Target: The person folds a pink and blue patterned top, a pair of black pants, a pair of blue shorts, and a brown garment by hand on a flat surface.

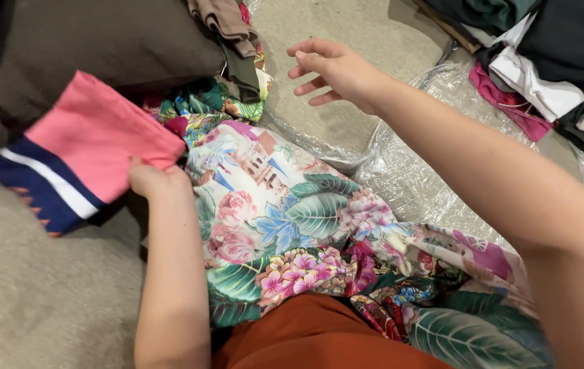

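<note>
A: Nearest the lens, rust-orange cloth (pixel 319 338) over the lap. Spread across it and running up and right, a floral print fabric (pixel 285 232), big leaves and pink blooms, rumpled.

B: Left hand?

A: Left hand (pixel 155 181) is clamped on a folded pink garment (pixel 97 140) with a navy and white striped band, gripping its lower right corner, held up just left of the floral piece, over the beige carpet (pixel 39 301).

B: How would it handle?

A: Light, soft, limp, by my reckoning. The fold looks loose; a corner pinch lets the free layers sag or slip open. Better hold: along the folded edge, thumb on top, fingers beneath.

B: Right hand?

A: Right hand (pixel 336 68) holds nothing, fingers spread apart, hovering above the carpet further up, beside the crinkled clear plastic sheet (pixel 415 171).

B: Beyond that?

A: A pile of drab folded clothes (pixel 234 41) at top centre, a grey cushion (pixel 100 41) at top left, and dark and white garments (pixel 545 61) heaped at top right.
</note>
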